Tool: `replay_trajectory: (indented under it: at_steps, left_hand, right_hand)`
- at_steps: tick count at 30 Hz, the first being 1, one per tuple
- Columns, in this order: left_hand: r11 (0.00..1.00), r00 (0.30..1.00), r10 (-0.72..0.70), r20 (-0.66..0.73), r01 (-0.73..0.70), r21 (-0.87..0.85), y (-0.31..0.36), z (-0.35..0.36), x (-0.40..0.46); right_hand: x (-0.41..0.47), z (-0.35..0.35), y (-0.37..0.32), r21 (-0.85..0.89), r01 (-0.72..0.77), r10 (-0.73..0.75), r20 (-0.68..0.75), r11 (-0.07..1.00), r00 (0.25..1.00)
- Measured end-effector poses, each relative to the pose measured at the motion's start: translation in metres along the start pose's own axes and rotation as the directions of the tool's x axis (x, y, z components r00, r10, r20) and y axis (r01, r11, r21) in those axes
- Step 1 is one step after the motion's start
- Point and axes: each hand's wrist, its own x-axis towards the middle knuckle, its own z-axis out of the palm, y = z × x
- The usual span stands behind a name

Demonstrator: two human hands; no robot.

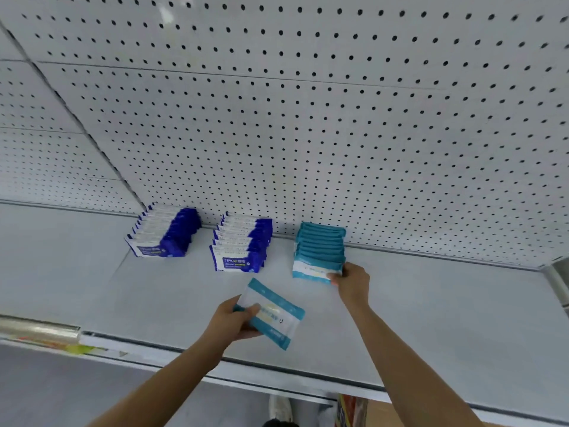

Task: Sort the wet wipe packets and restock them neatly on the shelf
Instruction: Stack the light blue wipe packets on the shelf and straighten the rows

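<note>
Three rows of wet wipe packets stand on the grey shelf [431,303] against the pegboard. Two rows are dark blue, one at the left [166,234] and one in the middle [243,245]. A teal row [320,248] stands to the right of them. My right hand [351,280] grips the right end of the front teal packet [311,271] in that row. My left hand [235,322] holds a small stack of teal packets [272,312] tilted above the shelf, thumb on top.
A white pegboard back wall [308,118] rises behind the rows. The shelf's front rail [277,368] runs across below my arms. A shiny roll [37,329] lies at the left edge. A shoe [280,408] and a cardboard box [354,411] show below the shelf.
</note>
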Motion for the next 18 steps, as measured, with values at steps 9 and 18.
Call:
replay_trajectory:
  at_steps: [9, 18]
  left_hand:
    - [0.999, 0.999, -0.02, 0.032, 0.021, -0.045, 0.005, 0.024, 0.013]
    - [0.991, 0.996, -0.06, 0.063, 0.067, -0.117, 0.0, 0.048, 0.028]
  right_hand:
    - [0.002, 0.008, 0.002, 0.055, 0.041, -0.037, -0.074, 0.998, 0.997]
    - [-0.003, 0.001, 0.001, 0.001, 0.042, -0.042, 0.005, 0.999, 0.999]
